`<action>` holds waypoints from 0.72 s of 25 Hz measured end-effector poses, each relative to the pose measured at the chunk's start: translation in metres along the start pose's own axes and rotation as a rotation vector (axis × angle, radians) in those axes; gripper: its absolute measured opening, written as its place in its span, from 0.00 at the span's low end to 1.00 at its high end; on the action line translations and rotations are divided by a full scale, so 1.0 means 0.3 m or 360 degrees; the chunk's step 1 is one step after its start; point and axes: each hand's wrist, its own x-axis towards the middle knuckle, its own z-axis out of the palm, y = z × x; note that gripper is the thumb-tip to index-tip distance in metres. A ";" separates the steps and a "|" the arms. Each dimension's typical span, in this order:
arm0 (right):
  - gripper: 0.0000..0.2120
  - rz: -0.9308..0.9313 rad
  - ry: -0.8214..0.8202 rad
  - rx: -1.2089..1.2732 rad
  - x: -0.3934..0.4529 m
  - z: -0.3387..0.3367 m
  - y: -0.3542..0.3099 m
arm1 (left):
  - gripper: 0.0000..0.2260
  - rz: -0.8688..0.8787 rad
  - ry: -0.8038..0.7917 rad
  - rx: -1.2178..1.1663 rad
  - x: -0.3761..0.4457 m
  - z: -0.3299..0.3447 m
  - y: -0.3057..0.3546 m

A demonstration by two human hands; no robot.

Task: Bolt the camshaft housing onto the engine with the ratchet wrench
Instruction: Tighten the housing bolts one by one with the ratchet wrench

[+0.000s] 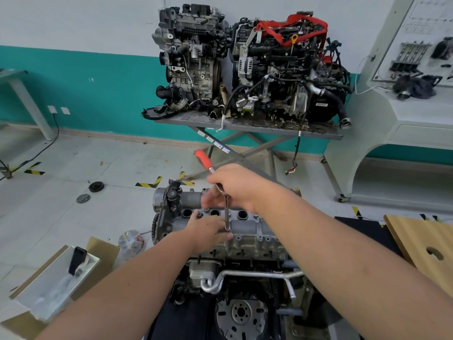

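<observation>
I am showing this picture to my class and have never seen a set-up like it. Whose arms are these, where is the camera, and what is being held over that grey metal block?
There is no machine here: a person works with bare hands, and the one camera sits on their head, looking forward and down. The grey block is an engine with the camshaft housing on top. The right hand holds a ratchet wrench with a red handle; its long extension bar reaches down to the housing. The left hand rests on the housing by the bar's tip, steadying it. Behind, two other engines stand on a metal table. A cardboard box lies on the floor at left.
</observation>
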 end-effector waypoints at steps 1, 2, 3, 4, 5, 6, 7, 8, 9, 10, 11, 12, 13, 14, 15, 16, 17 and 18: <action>0.05 0.0023 0.0021 0.0493 -0.005 0.016 0.020 | 0.11 -0.0012 -0.0002 -0.0003 0.002 -0.001 0.001; 0.06 0.0009 0.0065 0.0899 -0.008 0.031 0.038 | 0.11 -0.0033 -0.0010 0.0010 0.003 0.000 0.001; 0.08 -0.0035 0.0132 0.1167 -0.004 0.040 0.059 | 0.10 -0.0061 -0.0021 0.0024 0.003 -0.002 0.004; 0.10 -0.0118 0.0205 0.1332 0.006 0.045 0.083 | 0.08 -0.0090 -0.0027 0.0032 0.006 -0.002 0.005; 0.11 -0.0230 0.0279 0.1429 0.019 0.050 0.107 | 0.08 -0.0114 -0.0027 0.0032 0.008 0.000 0.004; 0.10 -0.0355 0.0345 0.1449 0.027 0.050 0.129 | 0.09 -0.0123 -0.0023 0.0044 0.011 0.002 0.004; 0.06 -0.0451 0.0416 0.1347 0.033 0.047 0.154 | 0.11 -0.0122 -0.0017 0.0054 0.011 0.002 0.007; 0.03 -0.0516 0.0474 0.1149 0.032 0.044 0.179 | 0.13 -0.0117 -0.0011 0.0046 0.014 0.002 0.007; 0.07 -0.0567 0.0547 0.0858 0.032 0.043 0.203 | 0.15 -0.0120 -0.0015 -0.0001 0.012 0.002 0.007; 0.10 -0.0655 0.0628 0.0559 0.028 0.044 0.227 | 0.18 -0.0134 -0.0025 -0.0064 0.011 -0.001 0.008; 0.12 -0.0816 0.0731 0.0258 0.029 0.043 0.242 | 0.21 -0.0145 -0.0038 -0.0121 0.007 -0.004 0.006; 0.13 -0.1055 0.0825 -0.0042 0.036 0.039 0.252 | 0.22 -0.0133 -0.0046 -0.0140 0.005 -0.003 -0.001; 0.14 -0.1315 0.0893 -0.0376 0.047 0.035 0.260 | 0.20 -0.0113 -0.0048 -0.0144 0.003 -0.003 -0.008; 0.14 -0.1524 0.0936 -0.0720 0.056 0.028 0.264 | 0.19 -0.0081 -0.0026 -0.0163 0.004 -0.004 -0.012; 0.14 -0.1659 0.0982 -0.1055 0.061 0.019 0.256 | 0.20 -0.0053 -0.0010 -0.0205 0.003 -0.006 -0.011; 0.14 -0.1715 0.1019 -0.1372 0.062 0.006 0.239 | 0.20 -0.0044 -0.0022 -0.0231 0.001 -0.010 -0.007; 0.14 -0.1696 0.1029 -0.1672 0.057 -0.006 0.217 | 0.20 -0.0068 -0.0057 -0.0227 -0.002 -0.015 0.000; 0.15 -0.1586 0.0989 -0.1944 0.045 -0.010 0.192 | 0.22 -0.0115 -0.0094 -0.0210 -0.002 -0.017 0.007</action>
